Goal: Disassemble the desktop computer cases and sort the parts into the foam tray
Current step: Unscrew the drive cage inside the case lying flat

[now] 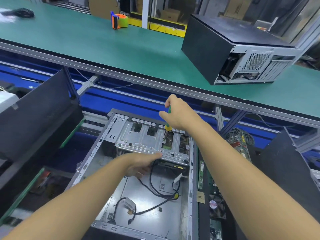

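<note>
An open desktop case lies flat in front of me, stripped to bare metal with loose black cables on its floor. A silver drive cage sits at its far end. My right hand grips a green and yellow screwdriver held upright, its tip down on a screw in the cage top. My left hand rests against the cage's near edge, thumb along the rim, the fingers curled below by the cables. A black foam tray to the right holds circuit boards and a fan.
A second black computer case lies on the green upper shelf at the right. An orange and green tape dispenser stands farther back. Dark panels lean at the left. More boards and cables pile at the right.
</note>
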Demonstrator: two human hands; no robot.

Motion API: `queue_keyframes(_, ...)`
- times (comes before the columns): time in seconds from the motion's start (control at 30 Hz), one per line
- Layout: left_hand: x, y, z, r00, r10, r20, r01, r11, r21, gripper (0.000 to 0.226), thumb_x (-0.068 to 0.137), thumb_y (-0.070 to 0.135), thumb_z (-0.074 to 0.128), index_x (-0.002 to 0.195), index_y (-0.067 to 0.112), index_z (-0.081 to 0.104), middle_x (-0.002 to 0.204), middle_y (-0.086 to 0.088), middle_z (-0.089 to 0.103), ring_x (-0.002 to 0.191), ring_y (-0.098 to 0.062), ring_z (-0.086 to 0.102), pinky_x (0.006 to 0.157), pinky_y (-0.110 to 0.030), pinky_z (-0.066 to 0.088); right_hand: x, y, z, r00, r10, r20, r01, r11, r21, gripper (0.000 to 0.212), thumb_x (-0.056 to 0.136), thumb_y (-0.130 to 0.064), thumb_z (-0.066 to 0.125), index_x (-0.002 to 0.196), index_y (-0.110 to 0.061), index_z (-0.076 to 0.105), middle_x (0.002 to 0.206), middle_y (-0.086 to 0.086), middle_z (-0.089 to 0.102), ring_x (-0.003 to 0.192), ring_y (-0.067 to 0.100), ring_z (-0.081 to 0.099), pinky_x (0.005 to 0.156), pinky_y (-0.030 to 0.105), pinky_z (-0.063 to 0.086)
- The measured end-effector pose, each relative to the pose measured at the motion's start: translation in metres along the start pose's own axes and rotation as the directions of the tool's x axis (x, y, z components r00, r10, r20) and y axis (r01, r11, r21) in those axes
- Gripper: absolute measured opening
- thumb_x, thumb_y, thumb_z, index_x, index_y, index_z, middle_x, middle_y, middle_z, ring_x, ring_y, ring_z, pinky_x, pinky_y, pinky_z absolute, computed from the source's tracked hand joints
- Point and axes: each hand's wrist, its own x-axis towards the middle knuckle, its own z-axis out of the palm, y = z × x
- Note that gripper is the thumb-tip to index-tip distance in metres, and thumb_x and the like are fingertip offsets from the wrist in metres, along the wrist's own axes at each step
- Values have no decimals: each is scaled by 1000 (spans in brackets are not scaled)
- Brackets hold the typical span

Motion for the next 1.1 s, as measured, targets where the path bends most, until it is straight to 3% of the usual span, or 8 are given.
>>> queue_keyframes(0.13, 34, -13, 29, 977, 185, -103, -203, 676, -708, 68, 81, 43, 79, 132, 5, 55, 139, -19, 58, 124, -30, 59, 104, -38, 48, -3, 4, 7, 995, 15, -99, -3, 993, 116, 26, 93, -13, 60, 110, -19, 41, 109, 3, 44, 77, 20, 47, 53, 28, 32)
queue_keyframes(0.2, 42, -9, 37, 944, 284, -167, -292, 488, -822, 33, 90, 23, 72, 113, 0, 66, 111, -17, 73, 99, -26, 73, 80, -33, 59, -5, 7, 7, 996, 47, -72, -32, 980, 196, 31, 88, -2, 55, 108, -21, 42, 108, 4, 46, 75, 16, 46, 53, 29, 35)
queue_keyframes(0.33, 44, 1, 48, 944, 260, -202, -292, 379, -878, 8, 93, 7, 64, 96, 1, 68, 95, -22, 74, 77, -32, 74, 60, -36, 60, -10, 13, 7, 990, 118, -81, -79, 921, 382, 17, 88, -12, 56, 91, -26, 48, 106, 6, 49, 74, 23, 51, 53, 27, 42)
queue_keyframes(0.47, 47, 3, 51, 945, 247, -215, -290, 330, -898, 8, 94, 5, 61, 93, 0, 68, 94, -23, 73, 76, -34, 74, 61, -37, 60, -12, 15, 8, 975, 83, -204, -39, 977, 210, 11, 99, -38, 54, 93, -30, 58, 106, 2, 50, 102, 30, 50, 74, 32, 38)
queue_keyframes(0.6, 48, 6, 54, 941, 231, -246, -310, 302, -902, 21, 94, 3, 60, 112, -6, 65, 108, -26, 70, 88, -35, 70, 75, -41, 58, -11, 21, 7, 985, 14, -172, 41, 949, 312, 29, 96, -9, 55, 118, -28, 55, 116, 2, 45, 87, 18, 53, 49, 7, 40)
queue_keyframes(0.7, 48, 7, 54, 942, 212, -262, -318, 305, -898, 33, 94, 2, 60, 125, -11, 60, 123, -30, 64, 101, -38, 66, 81, -43, 57, -8, 23, 6, 984, 81, -158, -11, 917, 400, 36, 89, 1, 55, 107, -30, 53, 115, -2, 52, 81, 12, 54, 52, 19, 45)
queue_keyframes(0.93, 50, 7, 53, 943, 205, -261, -315, 306, -898, 38, 93, 1, 62, 128, -13, 58, 123, -31, 64, 118, -44, 61, 92, -47, 56, -5, 21, 26, 944, 300, -137, -80, 612, 787, 16, 92, -24, 66, 101, -24, 52, 85, -3, 64, 84, 13, 69, 70, 31, 54)
queue_keyframes(1.1, 53, 5, 52, 943, 202, -265, -318, 304, -898, 38, 91, 1, 65, 126, -11, 59, 118, -29, 68, 114, -42, 64, 91, -46, 57, 1, 22, 15, 936, 262, -234, -184, 933, 308, 31, 90, -32, 66, 99, -13, 43, 106, 7, 48, 87, 25, 50, 64, 32, 41)
